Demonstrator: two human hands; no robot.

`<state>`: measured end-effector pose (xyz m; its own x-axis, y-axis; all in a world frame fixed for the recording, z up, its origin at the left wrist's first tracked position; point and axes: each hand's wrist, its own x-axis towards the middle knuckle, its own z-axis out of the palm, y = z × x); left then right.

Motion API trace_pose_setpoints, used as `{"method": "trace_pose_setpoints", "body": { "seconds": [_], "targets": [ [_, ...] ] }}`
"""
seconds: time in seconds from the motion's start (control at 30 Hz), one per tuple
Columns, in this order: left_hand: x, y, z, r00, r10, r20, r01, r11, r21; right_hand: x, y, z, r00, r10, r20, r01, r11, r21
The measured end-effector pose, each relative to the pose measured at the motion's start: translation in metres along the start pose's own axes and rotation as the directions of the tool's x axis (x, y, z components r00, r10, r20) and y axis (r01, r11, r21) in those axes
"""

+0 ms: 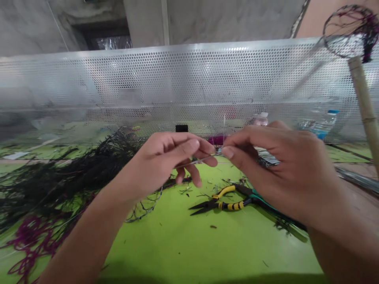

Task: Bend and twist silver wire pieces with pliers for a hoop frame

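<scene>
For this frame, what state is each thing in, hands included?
Thin wire: roughly straight, reaching between the hands.
Right hand: pinched shut on it.
Left hand: fingers curled, grip unclear.
Yellow-and-black pliers: lying flat, jaws slightly open.
Green-handled tool: partly hidden; open or shut unclear.
Black strands: heaped, tangled.
Purple cord: loose, looped.
Blue-capped bottle: cap on.
Green tabletop: littered with scraps.

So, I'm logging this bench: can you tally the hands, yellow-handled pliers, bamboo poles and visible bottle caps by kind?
Hands: 2 (left hand, right hand)
Yellow-handled pliers: 1
Bamboo pole: 1
Bottle caps: 2 (white cap, blue cap)
Total: 6
</scene>
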<state>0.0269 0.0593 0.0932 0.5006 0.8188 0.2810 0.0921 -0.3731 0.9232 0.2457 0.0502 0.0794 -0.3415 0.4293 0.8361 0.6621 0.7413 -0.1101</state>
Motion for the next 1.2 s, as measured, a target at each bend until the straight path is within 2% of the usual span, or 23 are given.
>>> {"method": "trace_pose_setpoints", "body": {
  "seconds": [0.07, 0.17, 0.37, 0.63, 0.83, 1.0, 1.2],
  "targets": [
    [-0.001, 0.005, -0.004, 0.994, -0.103, 0.030, 0.105, 0.992, -0.067, 0.000, -0.002, 0.001, 0.997, -0.074, 0.013, 0.074, 0.997, -0.009],
    [-0.002, 0.009, -0.004, 0.978, -0.182, 0.100, 0.188, 0.981, -0.054, -0.001, -0.007, 0.000, 0.988, -0.149, 0.026, 0.150, 0.989, -0.018],
    [-0.002, 0.008, -0.006, 0.942, -0.220, 0.253, 0.244, 0.967, -0.070, -0.005, -0.016, -0.004, 0.977, -0.210, 0.034, 0.212, 0.976, -0.042],
    [-0.001, 0.004, -0.014, 0.902, -0.234, 0.362, 0.300, 0.944, -0.137, -0.007, -0.021, -0.009, 0.970, -0.241, 0.042, 0.242, 0.969, -0.039],
    [-0.001, 0.002, -0.013, 0.920, -0.209, 0.332, 0.263, 0.957, -0.125, -0.007, -0.019, -0.010, 0.953, -0.302, 0.035, 0.304, 0.948, -0.091],
    [-0.002, 0.006, -0.012, 0.919, -0.249, 0.305, 0.273, 0.961, -0.036, -0.003, -0.008, -0.007, 0.923, -0.374, 0.091, 0.378, 0.925, -0.043],
    [-0.011, 0.012, -0.010, 0.951, -0.237, 0.197, 0.228, 0.971, 0.068, -0.004, -0.001, -0.004, 0.823, -0.567, -0.034, 0.564, 0.823, -0.075]
  ]
}}
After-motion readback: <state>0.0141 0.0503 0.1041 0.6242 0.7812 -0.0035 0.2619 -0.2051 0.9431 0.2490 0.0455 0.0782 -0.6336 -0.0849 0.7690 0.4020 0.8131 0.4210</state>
